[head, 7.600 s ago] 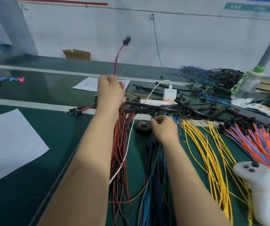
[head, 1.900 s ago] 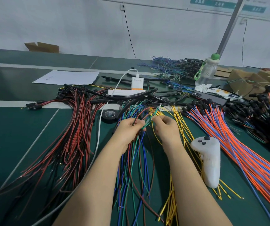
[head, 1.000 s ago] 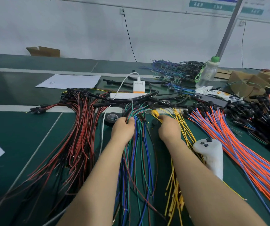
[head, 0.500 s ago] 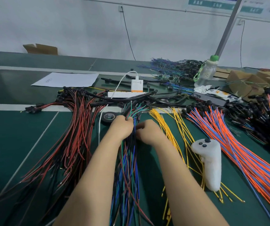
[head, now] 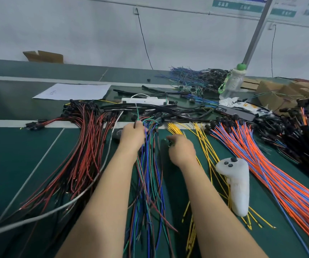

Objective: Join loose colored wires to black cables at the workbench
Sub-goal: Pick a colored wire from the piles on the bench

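A bundle of blue, green and brown wires (head: 150, 175) runs down the middle of the green bench. My left hand (head: 132, 136) grips the top of this bundle, and one green wire (head: 137, 112) rises from its fingers. My right hand (head: 181, 149) lies just right of the bundle with its fingers curled. It pinches a small dark wire end (head: 167, 140) at its fingertips, and most of that piece is hidden. Black cables (head: 170, 113) lie across the bench beyond both hands.
Red and black wires (head: 86, 146) fan out on the left, yellow wires (head: 206, 146) and orange and blue wires (head: 261, 164) on the right. A white controller (head: 235, 183) lies by my right forearm. A power strip (head: 142, 100), a paper sheet (head: 73, 91) and a bottle (head: 232, 84) stand further back.
My right hand has pulled away from the left hand, to the right of the bundle. My left hand stays on the bundle's top, with a green wire now sticking up from it.
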Tool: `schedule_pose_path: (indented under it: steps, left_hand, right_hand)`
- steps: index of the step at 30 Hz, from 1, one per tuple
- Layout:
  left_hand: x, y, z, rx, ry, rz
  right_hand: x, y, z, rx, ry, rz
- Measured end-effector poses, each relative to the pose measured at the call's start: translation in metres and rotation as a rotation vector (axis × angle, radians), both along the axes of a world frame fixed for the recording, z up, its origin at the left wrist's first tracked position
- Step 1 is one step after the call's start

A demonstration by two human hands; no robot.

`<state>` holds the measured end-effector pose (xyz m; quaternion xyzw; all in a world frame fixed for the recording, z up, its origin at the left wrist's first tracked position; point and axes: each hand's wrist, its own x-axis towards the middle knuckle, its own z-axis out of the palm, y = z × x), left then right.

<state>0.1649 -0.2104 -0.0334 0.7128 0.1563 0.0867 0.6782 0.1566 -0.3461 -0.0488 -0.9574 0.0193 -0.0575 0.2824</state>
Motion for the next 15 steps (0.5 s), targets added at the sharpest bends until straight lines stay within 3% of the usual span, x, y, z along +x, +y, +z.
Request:
schedule_pose_path:
  steps: [3,7,10,13,15]
  left_hand:
    - [-0.01,-0.009,0.007,-0.453,0.027,-0.11]
    - [-0.019,-0.004,0.0,-0.765,0.055,-0.125]
    - [-0.022,0.001,-0.003,-0.872,0.1,-0.191]
    - [-0.025,0.004,-0.001,-0.88,0.131,-0.275]
    - [-0.028,0.006,0.005,-0.838,0.062,-0.305]
  right_hand:
    - [0.0,0.01,-0.002,-0.182,0.002,0.046]
    - [0.003,0.013,0.0,-0.125,-0.004,-0.025]
    - [0.004,0.016,0.0,0.014,-0.039,0.008]
    - [0.001,0.016,0.002,0.146,-0.07,0.091]
    - [-0.001,0.008,0.004,0.14,-0.073,0.038]
